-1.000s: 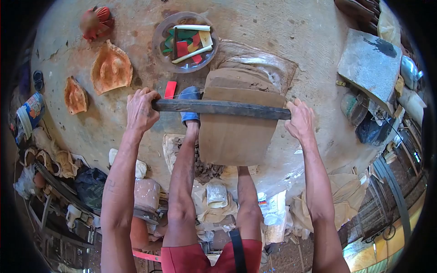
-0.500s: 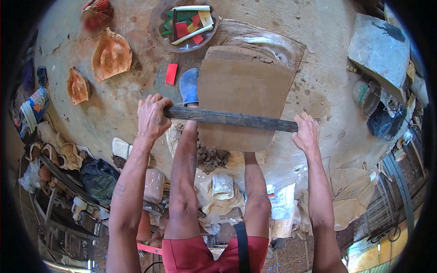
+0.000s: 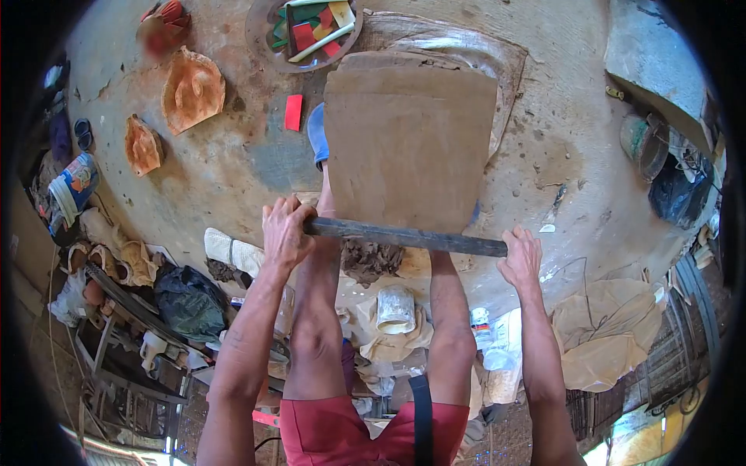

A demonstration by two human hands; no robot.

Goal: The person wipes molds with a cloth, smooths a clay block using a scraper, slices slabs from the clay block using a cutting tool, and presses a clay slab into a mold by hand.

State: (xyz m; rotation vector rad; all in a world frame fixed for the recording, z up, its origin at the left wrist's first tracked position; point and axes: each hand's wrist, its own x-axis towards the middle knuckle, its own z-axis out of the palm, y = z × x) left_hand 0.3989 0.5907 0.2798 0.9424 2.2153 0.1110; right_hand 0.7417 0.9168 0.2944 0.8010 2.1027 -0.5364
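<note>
A long dark bar (image 3: 408, 236) spans the space between my two hands. My left hand (image 3: 289, 231) is closed round its left end, and my right hand (image 3: 521, 255) grips the right end. The bar lies across the near edge of a smooth brown clay block (image 3: 408, 144), which stands between my legs. The block's top is flat, with a rougher layer at its far edge. Beneath it, a wrinkled sheet (image 3: 509, 85) shows at the back and right. Dark clay lumps (image 3: 371, 260) are on the near side of the bar.
A bowl (image 3: 252, 39) of coloured pieces sits at the top, with a red piece (image 3: 293, 113) below it. Two orange moulds (image 3: 193, 92) lie at left. A white pot (image 3: 395, 309) stands between my knees. At right are a pale slab (image 3: 660, 62) and a bucket (image 3: 645, 147).
Both hands have drawn the bar toward me, from over the far part of the block to its near edge. The view has shifted, too.
</note>
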